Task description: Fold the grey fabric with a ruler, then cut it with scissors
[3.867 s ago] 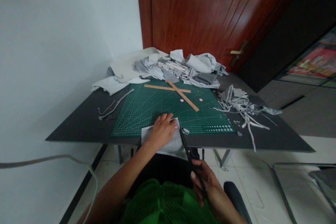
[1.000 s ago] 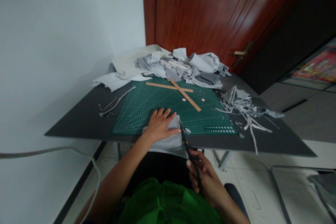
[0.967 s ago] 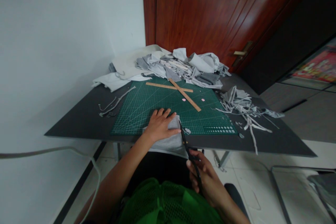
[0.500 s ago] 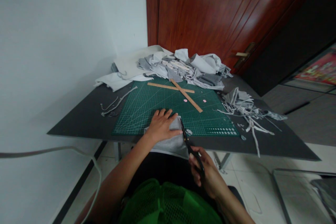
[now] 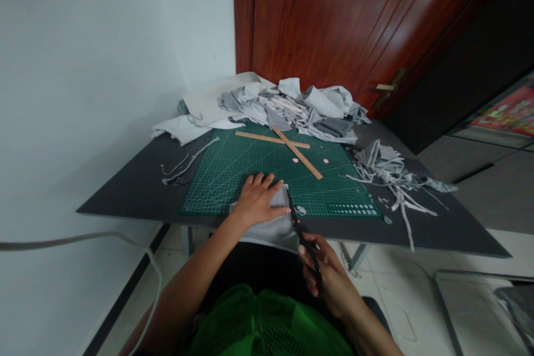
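Note:
A light grey piece of fabric (image 5: pixel 271 230) lies over the front edge of the green cutting mat (image 5: pixel 225 169), its lower part hanging past the table edge. My left hand (image 5: pixel 259 200) rests flat on this fabric with its fingers spread. Black scissors (image 5: pixel 296 222) are gripped in my right hand (image 5: pixel 323 270), fingers wrapped round the handles. The blades point away from me along the fabric's right edge; whether they are fully closed is hard to make out. A small fabric scrap (image 5: pixel 301 210) lies just right of the blades.
Two crossed wooden rulers (image 5: pixel 299 154) and two small pink pieces (image 5: pixel 326 161) lie on the mat. Grey and white cloth (image 5: pixel 329 103) is heaped at the back of the dark table (image 5: pixel 137 183). Fabric strips (image 5: pixel 384 164) lie at right, thin cords (image 5: pixel 189 162) at left.
The handles of the scissors and my right hand have shifted very slightly to the left. My left hand stays in place on the fabric.

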{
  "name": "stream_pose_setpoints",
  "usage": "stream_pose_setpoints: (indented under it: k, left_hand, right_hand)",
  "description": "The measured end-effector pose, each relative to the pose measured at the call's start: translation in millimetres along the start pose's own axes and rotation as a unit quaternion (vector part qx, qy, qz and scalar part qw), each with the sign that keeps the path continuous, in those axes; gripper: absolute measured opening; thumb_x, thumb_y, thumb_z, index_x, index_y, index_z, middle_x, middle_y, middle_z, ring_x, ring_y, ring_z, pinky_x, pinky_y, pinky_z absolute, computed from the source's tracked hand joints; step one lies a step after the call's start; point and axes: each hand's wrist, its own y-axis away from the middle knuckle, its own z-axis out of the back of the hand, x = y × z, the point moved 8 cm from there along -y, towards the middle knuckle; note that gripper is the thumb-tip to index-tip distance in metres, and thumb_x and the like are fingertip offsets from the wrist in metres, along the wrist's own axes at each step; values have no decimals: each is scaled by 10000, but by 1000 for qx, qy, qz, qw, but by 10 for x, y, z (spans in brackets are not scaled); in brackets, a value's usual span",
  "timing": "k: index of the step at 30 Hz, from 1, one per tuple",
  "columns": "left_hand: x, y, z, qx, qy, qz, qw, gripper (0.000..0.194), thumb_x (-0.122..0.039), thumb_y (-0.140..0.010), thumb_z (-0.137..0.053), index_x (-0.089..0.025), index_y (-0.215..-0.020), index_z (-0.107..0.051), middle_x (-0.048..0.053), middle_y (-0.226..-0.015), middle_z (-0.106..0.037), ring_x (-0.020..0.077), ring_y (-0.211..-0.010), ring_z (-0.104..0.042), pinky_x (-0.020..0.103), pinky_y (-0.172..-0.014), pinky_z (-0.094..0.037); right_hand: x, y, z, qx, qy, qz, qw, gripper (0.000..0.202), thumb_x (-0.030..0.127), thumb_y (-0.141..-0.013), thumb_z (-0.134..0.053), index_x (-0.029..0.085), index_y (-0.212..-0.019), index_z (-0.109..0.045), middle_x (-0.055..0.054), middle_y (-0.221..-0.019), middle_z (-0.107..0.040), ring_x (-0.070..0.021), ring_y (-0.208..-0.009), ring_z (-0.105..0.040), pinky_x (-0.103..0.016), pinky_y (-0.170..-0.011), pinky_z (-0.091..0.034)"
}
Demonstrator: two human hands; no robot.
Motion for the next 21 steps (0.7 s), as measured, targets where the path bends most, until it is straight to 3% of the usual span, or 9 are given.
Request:
stream_pose_setpoints:
  k: [21]
  left_hand:
    - [16,-5,-31,-4,12,-4,1000,884,-824,-874,-567,-262,-1554,-507,123,-1613,-486,420,-1461,-399,603,-1192,-280]
  right_hand:
    - [85,-154,15,14,1,-21,1000,700,647,-693,-878,240,-1123,-506,122,-647,-530,-35,-350,-359,-151,-295,-339]
